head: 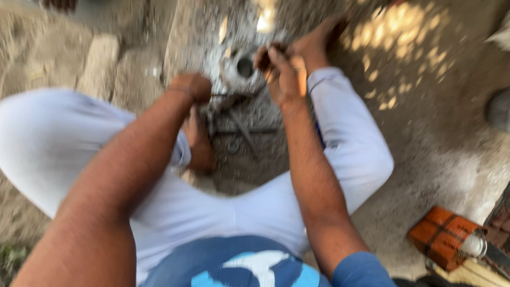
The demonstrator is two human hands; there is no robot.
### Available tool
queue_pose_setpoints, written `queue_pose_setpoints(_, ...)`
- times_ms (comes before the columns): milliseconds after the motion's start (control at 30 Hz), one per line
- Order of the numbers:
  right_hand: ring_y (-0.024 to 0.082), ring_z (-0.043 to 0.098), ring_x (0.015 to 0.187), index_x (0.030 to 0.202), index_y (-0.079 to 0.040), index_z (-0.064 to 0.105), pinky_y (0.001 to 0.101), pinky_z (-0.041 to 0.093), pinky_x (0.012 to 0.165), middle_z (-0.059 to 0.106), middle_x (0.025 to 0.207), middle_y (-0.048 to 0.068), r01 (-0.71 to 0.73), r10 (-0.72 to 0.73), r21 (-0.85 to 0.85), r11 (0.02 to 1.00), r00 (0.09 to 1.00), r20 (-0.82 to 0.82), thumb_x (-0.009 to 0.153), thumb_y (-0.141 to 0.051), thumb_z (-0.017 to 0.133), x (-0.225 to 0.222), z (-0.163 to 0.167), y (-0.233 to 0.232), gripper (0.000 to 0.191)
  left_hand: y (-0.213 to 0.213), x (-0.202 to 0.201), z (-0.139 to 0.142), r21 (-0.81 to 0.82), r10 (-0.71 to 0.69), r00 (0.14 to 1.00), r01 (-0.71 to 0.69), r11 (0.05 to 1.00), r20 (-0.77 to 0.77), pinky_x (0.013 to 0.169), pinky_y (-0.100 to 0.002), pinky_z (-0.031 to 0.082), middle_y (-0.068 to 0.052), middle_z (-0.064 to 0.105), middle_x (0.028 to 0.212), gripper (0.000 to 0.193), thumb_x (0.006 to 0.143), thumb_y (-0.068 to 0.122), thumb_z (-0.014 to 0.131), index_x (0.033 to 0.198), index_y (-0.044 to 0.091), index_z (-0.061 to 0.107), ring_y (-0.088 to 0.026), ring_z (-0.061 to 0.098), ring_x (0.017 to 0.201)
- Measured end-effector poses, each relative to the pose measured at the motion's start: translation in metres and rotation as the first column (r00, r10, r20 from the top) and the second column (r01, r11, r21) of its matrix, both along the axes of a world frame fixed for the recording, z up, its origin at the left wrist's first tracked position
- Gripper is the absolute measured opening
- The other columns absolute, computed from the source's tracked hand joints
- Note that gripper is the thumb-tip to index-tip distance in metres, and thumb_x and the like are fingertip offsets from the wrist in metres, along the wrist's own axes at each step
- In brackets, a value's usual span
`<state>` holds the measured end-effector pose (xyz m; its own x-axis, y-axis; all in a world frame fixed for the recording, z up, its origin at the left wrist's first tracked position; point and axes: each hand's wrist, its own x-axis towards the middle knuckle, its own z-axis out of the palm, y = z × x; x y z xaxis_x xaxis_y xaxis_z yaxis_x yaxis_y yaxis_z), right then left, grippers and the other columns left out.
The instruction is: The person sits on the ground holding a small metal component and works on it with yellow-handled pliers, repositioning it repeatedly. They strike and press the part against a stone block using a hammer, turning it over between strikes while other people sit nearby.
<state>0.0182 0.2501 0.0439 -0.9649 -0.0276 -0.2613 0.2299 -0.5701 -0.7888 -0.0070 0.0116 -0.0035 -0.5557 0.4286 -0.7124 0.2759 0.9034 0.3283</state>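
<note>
Blue-shirted squatting person's right hand (281, 74) pinches a dark stick, left hand (192, 86) fisted on a thin rod (223, 95); bare feet at 12 o'clock risk strikes near the grey metal ring (241, 66).

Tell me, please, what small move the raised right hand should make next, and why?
Probably lower the right hand onto the grey round metal part: it hovers just beside the part gripping something dark, too blurred to identify, while the left hand is closed around a thin rod below it.

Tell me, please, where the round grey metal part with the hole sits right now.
In the head view, the round metal part sits on the dusty ground at top centre, between the left hand and the right hand, just ahead of the person's feet.
</note>
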Motion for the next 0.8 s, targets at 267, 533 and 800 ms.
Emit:
queue_pose_setpoints(267, 0.019, 0.074, 0.082, 0.109, 0.003, 0.069, 0.0352, 0.065, 0.076, 0.075, 0.094, 0.012, 0.052, -0.060, 0.186, 0.981, 0.998, 0.035, 0.097, -0.004, 0.074, 0.003, -0.009, -0.011, 0.015, 0.037, -0.030, 0.046, 0.925, 0.513, 0.858, -0.192, 0.327, -0.004, 0.077, -0.031, 0.065, -0.010, 0.078, 0.094, 0.022, 0.092, 0.012, 0.082, 0.109, 0.003, 0.072, -0.019, 0.079, 0.085)
queue_pose_setpoints(533, 0.016, 0.075, 0.086, 0.107, 0.001, 0.070, 0.0327, 0.065, 0.079, 0.075, 0.097, 0.012, 0.058, -0.044, 0.257, 0.965, 0.997, -0.059, 0.100, -0.005, 0.073, 0.001, 0.000, -0.025, 0.010, 0.032, -0.028, 0.053, 0.916, 0.555, 0.825, -0.296, 0.271, 0.103, 0.078, -0.030, 0.067, -0.008, 0.078, 0.093, 0.013, 0.091, 0.010, 0.085, 0.098, 0.004, 0.075, -0.016, 0.079, 0.086)
queue_pose_setpoints(800, 0.015, 0.075, 0.091, 0.114, -0.001, 0.072, 0.0316, 0.067, 0.084, 0.075, 0.103, 0.011, -0.012, 0.059, 0.403, 0.915, 0.993, -0.103, 0.100, -0.005, 0.069, 0.000, 0.002, -0.030, 0.015, 0.030, -0.034, 0.041, 0.898, 0.618, 0.782, -0.323, 0.300, 0.074, 0.077, -0.029, 0.066, -0.008, 0.078, 0.091, 0.011, 0.090, 0.009, 0.083, 0.094, 0.005, 0.074, -0.014, 0.078, 0.084)
